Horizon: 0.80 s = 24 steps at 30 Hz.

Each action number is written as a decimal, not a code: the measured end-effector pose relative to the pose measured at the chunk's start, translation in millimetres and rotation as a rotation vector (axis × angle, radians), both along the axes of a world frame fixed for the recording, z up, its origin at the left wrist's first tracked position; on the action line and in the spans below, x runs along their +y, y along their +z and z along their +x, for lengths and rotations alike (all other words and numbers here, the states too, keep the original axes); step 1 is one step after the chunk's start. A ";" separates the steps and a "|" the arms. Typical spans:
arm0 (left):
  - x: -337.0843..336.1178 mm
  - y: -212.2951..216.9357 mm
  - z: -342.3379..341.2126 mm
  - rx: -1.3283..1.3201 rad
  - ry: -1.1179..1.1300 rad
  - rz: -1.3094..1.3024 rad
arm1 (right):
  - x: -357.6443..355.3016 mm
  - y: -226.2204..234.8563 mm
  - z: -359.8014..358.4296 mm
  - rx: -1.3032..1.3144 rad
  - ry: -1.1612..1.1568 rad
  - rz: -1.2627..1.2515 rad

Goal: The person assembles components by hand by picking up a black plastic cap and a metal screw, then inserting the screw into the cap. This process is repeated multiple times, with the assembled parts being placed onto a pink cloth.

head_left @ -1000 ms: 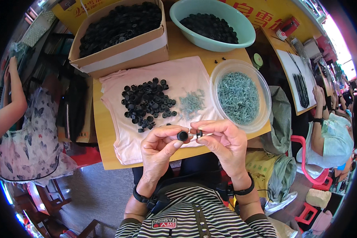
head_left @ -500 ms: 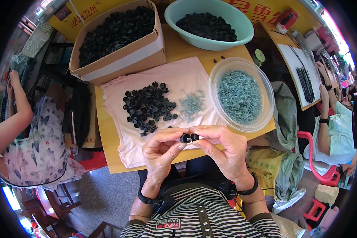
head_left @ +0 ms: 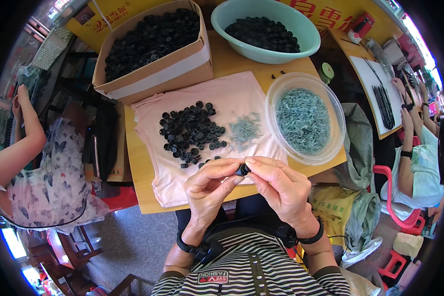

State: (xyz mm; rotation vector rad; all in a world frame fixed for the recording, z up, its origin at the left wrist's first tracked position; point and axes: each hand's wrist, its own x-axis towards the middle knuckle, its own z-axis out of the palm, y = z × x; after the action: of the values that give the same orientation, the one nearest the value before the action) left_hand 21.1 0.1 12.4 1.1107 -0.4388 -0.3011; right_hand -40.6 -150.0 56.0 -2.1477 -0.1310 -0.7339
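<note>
Just past the table's near edge, my left hand [head_left: 207, 187] and my right hand [head_left: 283, 185] meet, both closed. My left thumb and fingers pinch a round black plastic cap [head_left: 241, 170]. My right fingertips pinch a smaller black plastic piece against it, mostly hidden by the fingers. Beyond my hands, a heap of loose black caps [head_left: 187, 129] lies on a pale pink cloth [head_left: 158, 190]. A small pile of thin silvery screws [head_left: 245, 131] lies to the right of the heap.
At the back stand a cardboard box [head_left: 158, 74] of black caps and a pale green basin [head_left: 261, 55] of black parts. A clear round tub [head_left: 341, 129] full of screws stands at the right. Seated people flank the table, one at left, others at right.
The two black pieces, held slightly apart before, have come together as my right fingers closed in on the left. The whole view has shifted slightly.
</note>
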 end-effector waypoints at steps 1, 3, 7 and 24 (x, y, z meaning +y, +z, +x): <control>0.6 -1.3 0.6 -0.015 0.000 -0.001 | 0.4 -2.3 -0.4 -0.013 0.003 -0.026; 0.6 -2.2 0.9 -0.030 -0.002 -0.003 | 0.1 -4.3 -2.0 -0.026 0.003 -0.053; 0.6 -3.8 -0.4 -0.030 -0.001 -0.016 | -0.5 -4.9 -4.2 -0.023 0.010 -0.127; -0.1 -1.4 -4.3 0.198 0.030 -0.079 | 1.2 0.5 10.0 0.046 0.021 -0.170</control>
State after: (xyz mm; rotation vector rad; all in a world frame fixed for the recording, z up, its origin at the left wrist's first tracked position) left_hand 16.8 0.0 11.0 0.9981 -0.2559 -0.3606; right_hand -30.6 -148.8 56.6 -2.3189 -0.1979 -0.6821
